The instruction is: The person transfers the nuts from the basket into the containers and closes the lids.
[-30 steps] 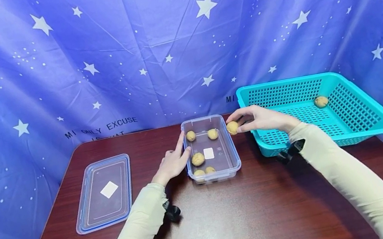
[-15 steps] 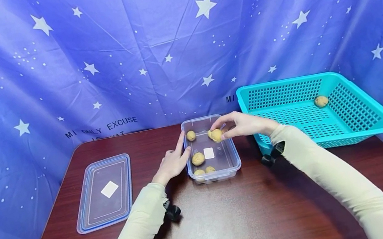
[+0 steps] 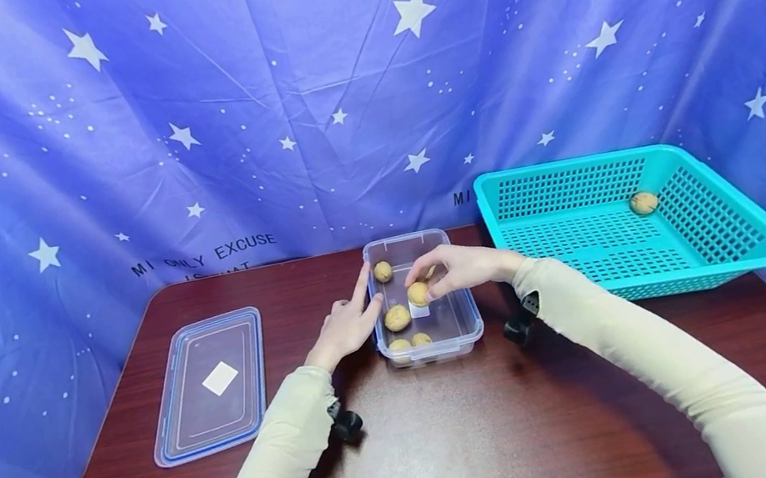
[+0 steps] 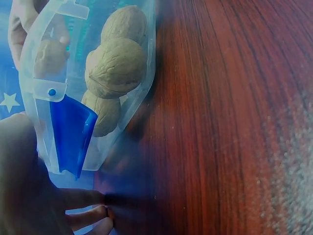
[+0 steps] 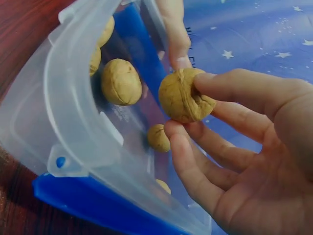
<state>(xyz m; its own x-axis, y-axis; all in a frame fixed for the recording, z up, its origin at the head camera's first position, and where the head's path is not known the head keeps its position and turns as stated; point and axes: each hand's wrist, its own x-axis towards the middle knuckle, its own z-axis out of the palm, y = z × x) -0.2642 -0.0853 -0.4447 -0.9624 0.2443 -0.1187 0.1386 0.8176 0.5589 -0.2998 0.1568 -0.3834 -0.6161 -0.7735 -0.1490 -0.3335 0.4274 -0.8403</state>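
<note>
Head view: right hand (image 3: 465, 266) above clear box (image 3: 452, 322), fingers curled round a walnut (image 3: 418, 294), left hand (image 3: 346, 325), forefinger straight, alongside.

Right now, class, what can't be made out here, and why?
Head: bottom print on the curtain, partly behind the table.
Left wrist: held walnut, blurred through the box.
Left wrist: part of the left hand, beyond the left edge.
Right wrist: lowest walnut, partly behind the box.
</note>
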